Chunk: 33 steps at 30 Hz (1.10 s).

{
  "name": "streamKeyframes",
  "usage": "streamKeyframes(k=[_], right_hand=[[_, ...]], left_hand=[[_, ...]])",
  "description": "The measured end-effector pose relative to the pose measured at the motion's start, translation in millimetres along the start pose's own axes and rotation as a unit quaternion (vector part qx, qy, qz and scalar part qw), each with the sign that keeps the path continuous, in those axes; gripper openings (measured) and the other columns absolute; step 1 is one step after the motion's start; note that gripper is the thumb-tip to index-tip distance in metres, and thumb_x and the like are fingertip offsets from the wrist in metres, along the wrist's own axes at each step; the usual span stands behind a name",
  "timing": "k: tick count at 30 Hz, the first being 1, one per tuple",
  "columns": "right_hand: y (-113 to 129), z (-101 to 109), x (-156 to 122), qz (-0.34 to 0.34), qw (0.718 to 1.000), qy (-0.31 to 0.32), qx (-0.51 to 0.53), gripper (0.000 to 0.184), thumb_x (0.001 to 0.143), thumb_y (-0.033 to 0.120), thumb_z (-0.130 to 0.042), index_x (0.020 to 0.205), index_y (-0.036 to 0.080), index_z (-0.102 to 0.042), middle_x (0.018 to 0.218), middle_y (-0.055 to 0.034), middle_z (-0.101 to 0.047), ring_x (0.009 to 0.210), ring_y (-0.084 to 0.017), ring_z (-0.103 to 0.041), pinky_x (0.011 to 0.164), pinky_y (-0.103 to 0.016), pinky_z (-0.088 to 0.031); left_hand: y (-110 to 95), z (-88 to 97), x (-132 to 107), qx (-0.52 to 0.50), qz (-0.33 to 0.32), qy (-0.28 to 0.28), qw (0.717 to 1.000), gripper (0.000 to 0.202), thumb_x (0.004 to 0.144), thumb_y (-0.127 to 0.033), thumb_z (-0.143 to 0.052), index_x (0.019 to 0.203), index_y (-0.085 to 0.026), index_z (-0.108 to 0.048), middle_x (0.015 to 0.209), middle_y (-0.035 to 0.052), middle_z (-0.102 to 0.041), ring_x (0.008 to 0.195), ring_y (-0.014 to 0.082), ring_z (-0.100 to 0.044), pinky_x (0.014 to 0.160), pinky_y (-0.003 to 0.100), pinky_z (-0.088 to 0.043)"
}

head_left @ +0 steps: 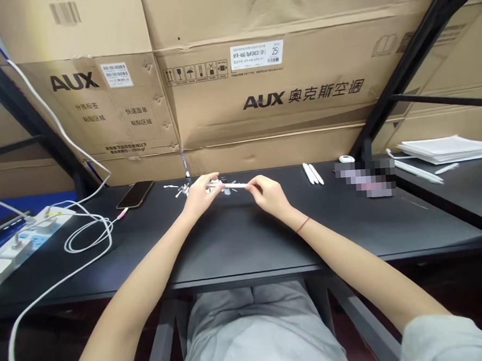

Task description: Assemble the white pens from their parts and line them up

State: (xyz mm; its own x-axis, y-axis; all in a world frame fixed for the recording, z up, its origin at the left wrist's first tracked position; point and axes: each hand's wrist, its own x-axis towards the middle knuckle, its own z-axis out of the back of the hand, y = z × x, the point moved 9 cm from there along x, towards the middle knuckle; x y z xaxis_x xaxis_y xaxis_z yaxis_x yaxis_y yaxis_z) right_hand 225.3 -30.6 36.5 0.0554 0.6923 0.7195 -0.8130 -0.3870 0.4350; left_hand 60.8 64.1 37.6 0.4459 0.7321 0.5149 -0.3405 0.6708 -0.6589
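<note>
Both hands hold a slim white pen (235,186) level above the back half of the black table. My left hand (202,195) is closed in a pinch around its left part. At the other end, the fingertips of my right hand (267,194) close on the pen's right tip. Just behind my left hand lies a scatter of small white and grey parts (181,190), partly hidden by the fingers. Farther right, white pens (313,174) lie side by side on the table.
A phone (135,194) and a coiled white cable (89,233) lie on the left, by a power strip (28,242). To the right are a white case (346,159), a blurred item and a paper stack (447,150). Cardboard boxes (270,129) wall the back, between black frame posts.
</note>
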Motion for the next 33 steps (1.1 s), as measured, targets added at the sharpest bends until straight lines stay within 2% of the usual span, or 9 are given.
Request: streamKeyframes(k=[2,4,6,9,13,20,24,28,33], right_hand=[[-3.2,3.1,0.6,-0.015,1.0,-0.015,0.012,0.022,0.089,0.033,-0.048,0.072,0.021,-0.055,0.071,-0.0037,-0.061,0.062,-0.016,-0.054,0.061,-0.028,-0.042],[-4.9,4.2,0.7,-0.023,0.999,-0.02,0.027,0.022,0.089,0.033,-0.049,0.071,0.021,-0.055,0.07,-0.0033,-0.061,0.061,-0.016,-0.053,0.061,-0.027,-0.042],[-6.0,4.2,0.7,-0.03,0.999,-0.022,0.039,0.022,0.088,0.033,-0.049,0.071,0.021,-0.055,0.069,-0.0029,-0.061,0.06,-0.015,-0.053,0.061,-0.027,-0.042],[-8.5,3.5,0.2,-0.043,0.998,-0.019,0.05,0.022,0.088,0.033,-0.049,0.07,0.021,-0.054,0.067,-0.0021,-0.06,0.059,-0.015,-0.052,0.061,-0.027,-0.041],[-11.8,1.0,-0.6,-0.05,0.997,0.002,0.052,0.022,0.088,0.031,-0.048,0.071,0.02,-0.054,0.066,-0.0014,-0.059,0.058,-0.014,-0.052,0.059,-0.026,-0.04],[-14.8,-11.1,5.5,0.012,0.991,0.105,-0.077,0.02,0.089,0.032,-0.05,0.074,0.021,-0.058,0.076,-0.0034,-0.064,0.063,-0.015,-0.054,0.06,-0.026,-0.038],[-76.4,34.7,10.6,-0.153,0.97,0.028,-0.188,0.025,0.09,0.034,-0.045,0.077,0.019,-0.061,0.076,-0.008,-0.065,0.07,-0.021,-0.059,0.064,-0.03,-0.041],[-148.7,77.5,-14.7,-0.37,0.883,0.054,-0.282,0.028,0.087,0.035,-0.048,0.088,0.015,-0.067,0.091,-0.017,-0.067,0.085,-0.029,-0.064,0.071,-0.036,-0.045],[-184.5,92.1,-40.6,-0.471,0.829,0.096,-0.285,0.035,0.085,0.038,-0.051,0.103,0.014,-0.068,0.109,-0.0201,-0.065,0.099,-0.033,-0.062,0.075,-0.038,-0.048]], left_hand=[[26.0,2.8,-0.2,-0.163,0.136,-0.023,0.977,0.033,0.091,-0.035,-0.047,0.111,-0.013,-0.061,0.105,0.0108,-0.067,0.086,0.0173,-0.065,0.085,0.034,-0.051],[43.2,-4.0,-5.0,-0.317,0.235,-0.028,0.919,0.033,0.096,-0.029,-0.037,0.107,-0.01,-0.062,0.098,0.0108,-0.068,0.079,0.0138,-0.065,0.082,0.032,-0.053],[49.0,-10.4,-8.9,-0.413,0.277,-0.032,0.867,0.028,0.096,-0.025,-0.04,0.102,-0.011,-0.063,0.092,0.0088,-0.068,0.078,0.0115,-0.064,0.083,0.029,-0.053],[47.3,-16.4,-11.2,-0.46,0.28,-0.023,0.842,0.021,0.094,-0.026,-0.046,0.099,-0.015,-0.064,0.088,0.0061,-0.068,0.079,0.011,-0.064,0.085,0.029,-0.053],[41.5,-19.0,-11.3,-0.456,0.266,-0.008,0.849,0.02,0.092,-0.03,-0.052,0.099,-0.016,-0.063,0.086,0.0058,-0.067,0.078,0.0117,-0.063,0.083,0.031,-0.054],[40.0,-15.7,-10.5,-0.417,0.281,-0.019,0.864,0.038,0.097,-0.043,-0.034,0.107,-0.017,-0.06,0.096,0.0085,-0.066,0.078,0.0129,-0.064,0.078,0.029,-0.055],[46.7,-23.4,-12.9,-0.308,0.284,0.023,0.908,0.036,0.09,-0.046,-0.045,0.105,-0.017,-0.061,0.09,0.0066,-0.066,0.06,0.0095,-0.058,0.062,0.025,-0.051],[41.0,-34.9,-11.0,-0.142,0.201,0.105,0.963,0.031,0.08,-0.044,-0.057,0.089,-0.016,-0.067,0.077,0.0029,-0.065,0.05,0.0078,-0.048,0.051,0.021,-0.043],[32.4,-43.6,-11.5,-0.074,0.134,0.167,0.974,0.035,0.076,-0.048,-0.057,0.087,-0.017,-0.069,0.073,0.0011,-0.064,0.053,0.01,-0.05,0.054,0.023,-0.042]])
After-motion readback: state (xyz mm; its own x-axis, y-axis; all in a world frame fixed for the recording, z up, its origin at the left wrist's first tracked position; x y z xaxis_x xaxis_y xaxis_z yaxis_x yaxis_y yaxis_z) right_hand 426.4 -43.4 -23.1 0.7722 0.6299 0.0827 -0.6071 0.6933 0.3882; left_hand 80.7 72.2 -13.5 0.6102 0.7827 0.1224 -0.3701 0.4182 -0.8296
